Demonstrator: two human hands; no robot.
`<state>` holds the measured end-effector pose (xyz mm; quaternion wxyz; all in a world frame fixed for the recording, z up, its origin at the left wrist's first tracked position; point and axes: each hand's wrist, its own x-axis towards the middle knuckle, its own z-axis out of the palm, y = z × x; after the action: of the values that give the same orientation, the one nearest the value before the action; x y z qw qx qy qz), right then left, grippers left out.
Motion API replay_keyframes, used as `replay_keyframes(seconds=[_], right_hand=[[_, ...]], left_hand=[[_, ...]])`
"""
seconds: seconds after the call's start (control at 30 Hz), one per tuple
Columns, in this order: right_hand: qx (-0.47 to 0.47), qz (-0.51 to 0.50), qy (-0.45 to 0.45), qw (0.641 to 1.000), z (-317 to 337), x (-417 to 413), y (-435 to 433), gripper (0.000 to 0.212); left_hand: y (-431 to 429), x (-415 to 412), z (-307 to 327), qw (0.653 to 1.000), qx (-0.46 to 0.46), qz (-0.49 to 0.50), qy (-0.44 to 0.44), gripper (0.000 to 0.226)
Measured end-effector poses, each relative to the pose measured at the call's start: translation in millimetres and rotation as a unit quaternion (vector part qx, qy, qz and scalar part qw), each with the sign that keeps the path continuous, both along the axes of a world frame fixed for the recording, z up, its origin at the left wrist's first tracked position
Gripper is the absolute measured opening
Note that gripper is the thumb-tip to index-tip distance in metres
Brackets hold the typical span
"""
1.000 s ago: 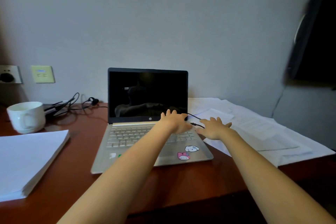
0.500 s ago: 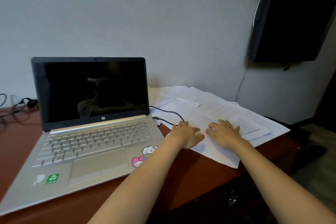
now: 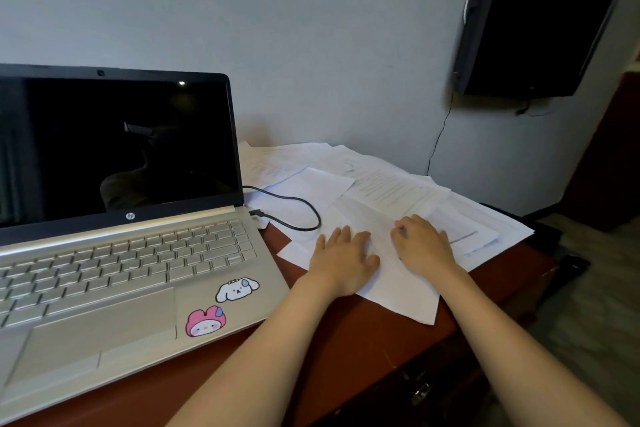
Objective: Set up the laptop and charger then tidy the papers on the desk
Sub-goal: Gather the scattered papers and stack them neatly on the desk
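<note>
This looks like a home study corner, not a formal office. A reddish-brown wooden desk [image 3: 346, 340], with a small metal drawer pull [image 3: 420, 392] at the lower right, stands against a plain pale grey painted wall [image 3: 311, 28]. At the left an open silver laptop [image 3: 121, 270] carries two cartoon animal stickers [image 3: 237, 289]. Loose white printed papers [image 3: 398, 184] sprawl at centre right. A black flat-screen television [image 3: 540, 17] hangs on the wall at the upper right.

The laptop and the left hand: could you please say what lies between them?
Head view: a strip of bare desk and the papers' near corner.
</note>
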<state>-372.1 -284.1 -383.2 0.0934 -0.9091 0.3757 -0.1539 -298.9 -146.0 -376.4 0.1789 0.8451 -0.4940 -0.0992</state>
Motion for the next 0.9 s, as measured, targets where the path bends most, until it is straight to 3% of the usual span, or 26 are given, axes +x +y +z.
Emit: replay_keyframes(seconds=[0.1,0.23,0.43,0.67,0.73,0.8,0.9], right_hand=[[0.011,-0.013,-0.039,0.999,-1,-1,-3,0.033],[0.063,-0.052,-0.133,0.988,2,-3,-2,0.033],[0.152,-0.088,-0.260,0.950,8,-10,-4,0.037],[0.158,-0.072,-0.169,0.970,4,1,-7,0.054],[0.220,-0.119,-0.237,0.939,12,9,-14,0.058],[0.305,-0.186,-0.340,0.870,28,17,-27,0.059],[0.412,-0.254,-0.378,0.789,51,28,-44,0.063]], left_hand=[[-3,-2,0,1.000,-0.019,0.002,0.012,0.052],[-5,-3,4,0.992,-0.084,-0.010,0.092,0.049],[-6,-3,-3,0.997,-0.051,-0.042,0.029,0.050],[-9,0,-7,0.998,-0.038,-0.048,0.004,0.052],[-12,1,-9,0.998,-0.044,-0.042,0.005,0.052],[-15,3,-10,0.998,-0.048,-0.036,0.003,0.052],[-17,4,-11,0.998,-0.050,-0.036,0.004,0.052]])
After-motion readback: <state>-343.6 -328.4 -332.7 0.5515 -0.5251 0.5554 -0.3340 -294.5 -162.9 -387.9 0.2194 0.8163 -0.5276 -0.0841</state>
